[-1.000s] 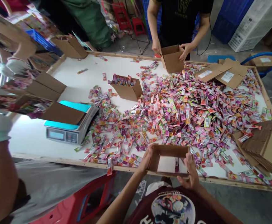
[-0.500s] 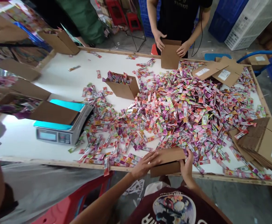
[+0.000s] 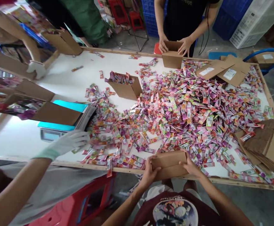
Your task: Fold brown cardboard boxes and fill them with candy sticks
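Note:
At the near table edge I hold a small brown cardboard box (image 3: 170, 161) between both hands. My left hand (image 3: 150, 171) grips its left end, thumb on the near side. My right hand (image 3: 189, 165) is closed on the right end, fingers partly hidden behind it. A crease runs along the box side facing me; its inside cannot be made out. Just beyond it spreads a large heap of small pink, purple and green wrapped sachets (image 3: 188, 106).
A filled carton (image 3: 125, 88) stands mid-table. A scale (image 3: 54, 133) bears an open carton (image 3: 54, 113) of sachets. Flattened cartons (image 3: 264, 144) lie right. A co-worker's gloved hand (image 3: 73, 142) reaches in from the left; another person opposite handles a box (image 3: 172, 59). A red stool (image 3: 73, 201) stands near.
My hands have shifted to the box's two ends, and the box has turned so its creased side faces me. A gloved co-worker's hand has come in beside the scale.

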A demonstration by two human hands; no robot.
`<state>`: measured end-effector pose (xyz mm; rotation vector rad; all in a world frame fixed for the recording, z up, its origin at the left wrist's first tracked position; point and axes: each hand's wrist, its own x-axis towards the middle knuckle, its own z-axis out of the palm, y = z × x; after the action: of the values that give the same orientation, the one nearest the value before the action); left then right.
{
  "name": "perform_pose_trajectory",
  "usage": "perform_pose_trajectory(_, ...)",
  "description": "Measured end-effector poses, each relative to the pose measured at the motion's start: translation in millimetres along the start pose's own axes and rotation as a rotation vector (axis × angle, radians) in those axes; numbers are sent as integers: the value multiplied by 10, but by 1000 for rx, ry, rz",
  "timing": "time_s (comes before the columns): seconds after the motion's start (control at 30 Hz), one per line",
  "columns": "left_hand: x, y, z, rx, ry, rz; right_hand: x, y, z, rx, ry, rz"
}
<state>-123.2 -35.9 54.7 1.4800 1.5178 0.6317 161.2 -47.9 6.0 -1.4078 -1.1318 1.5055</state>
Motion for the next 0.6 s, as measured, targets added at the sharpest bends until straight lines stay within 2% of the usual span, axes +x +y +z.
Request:
perform_pose_trajectory(0.03,69,19,45,41,27,-35,43,-2,-12,-28,13,11)
perform_pose_trajectory(0.13,254,119,126,279,74,-112,158,-25,44,-195,161,-3)
perform_pose_trajectory(0.23,318,256,139,509,77,-78,177,-69,161,-327,246,-23)
perform_pose_trajectory(0.3,298,344,123,602,-15,59,134,-92,198,-385,278,-22)
perform_pose_trajectory(0.4,247,429,43,706,-262,352,141,-159,183,-475,298,15)
perform_pose_trajectory(0.43,228,429,-17,729,-325,406,214,-212,189,-509,277,14)
perform_pose_trajectory(0.5,164,348,-217,723,-333,373,533,-389,286,-577,192,-62)
perform_pose_trajectory(0.53,108,259,-359,674,-282,300,784,-507,392,-614,141,-137)
perform_pose_trajectory(0.6,-67,-10,-704,475,-95,86,1423,-756,706,-704,48,-306)
